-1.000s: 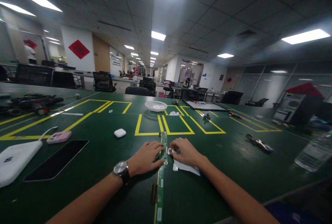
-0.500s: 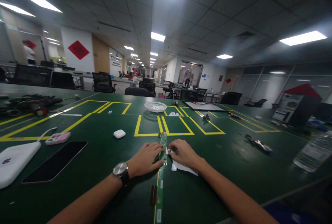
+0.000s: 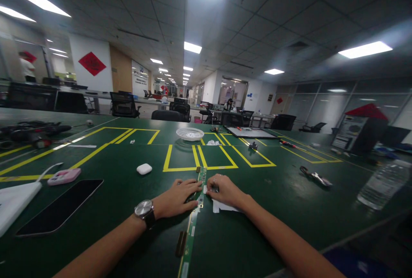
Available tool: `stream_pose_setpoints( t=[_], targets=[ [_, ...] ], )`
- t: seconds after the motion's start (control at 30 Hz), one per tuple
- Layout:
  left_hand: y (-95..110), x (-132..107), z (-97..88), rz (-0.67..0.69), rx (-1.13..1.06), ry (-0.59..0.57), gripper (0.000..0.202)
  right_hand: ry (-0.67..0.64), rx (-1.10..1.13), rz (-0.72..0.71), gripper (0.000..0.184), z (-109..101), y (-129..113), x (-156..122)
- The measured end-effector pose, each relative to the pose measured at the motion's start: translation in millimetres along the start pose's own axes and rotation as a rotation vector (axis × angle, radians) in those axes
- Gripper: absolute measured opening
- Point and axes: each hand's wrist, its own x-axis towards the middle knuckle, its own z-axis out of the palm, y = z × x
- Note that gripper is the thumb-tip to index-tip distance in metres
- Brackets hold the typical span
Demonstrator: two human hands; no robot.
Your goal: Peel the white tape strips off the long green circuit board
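Two hands meet at the long board (image 3: pixel 191 237); the left hand (image 3: pixel 177 198) lies low and loosely spread, fingertips on its left edge near the far end; the right hand (image 3: pixel 225 192) narrows thumb and fingers on what looks like a white scrap (image 3: pixel 205 189) at the opposite edge; to do this well, the left should press just enough to stop sliding, while the right works lightly, clear of the brown flap (image 3: pixel 181 243); paper (image 3: pixel 222 206) lies under the right hand; farther out are a white case (image 3: pixel 144 169), a phone (image 3: pixel 61 207) and a basket (image 3: pixel 189 134); compared with half a second ago, the board's near end sits farther left, slanting more, though the whole view shifts left too.
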Motion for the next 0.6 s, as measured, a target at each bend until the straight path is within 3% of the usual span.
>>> stream_pose_setpoints(
  t=[0.33, 0.43, 0.6],
  targets=[
    [-1, -2, 4.6, -0.032, -0.048, 0.05, 0.045, 0.025, 0.097, -0.07, 0.009, -7, 3, -1],
    [-6, 0, 7.2, -0.088, -0.104, 0.165, 0.042, 0.044, 0.141, -0.133, 0.019, -10, -1, 1],
    [-23, 4, 10.3, -0.199, -0.169, 0.452, 0.037, -0.108, 0.088, -0.221, 0.032, -10, -5, 9]
  ],
)
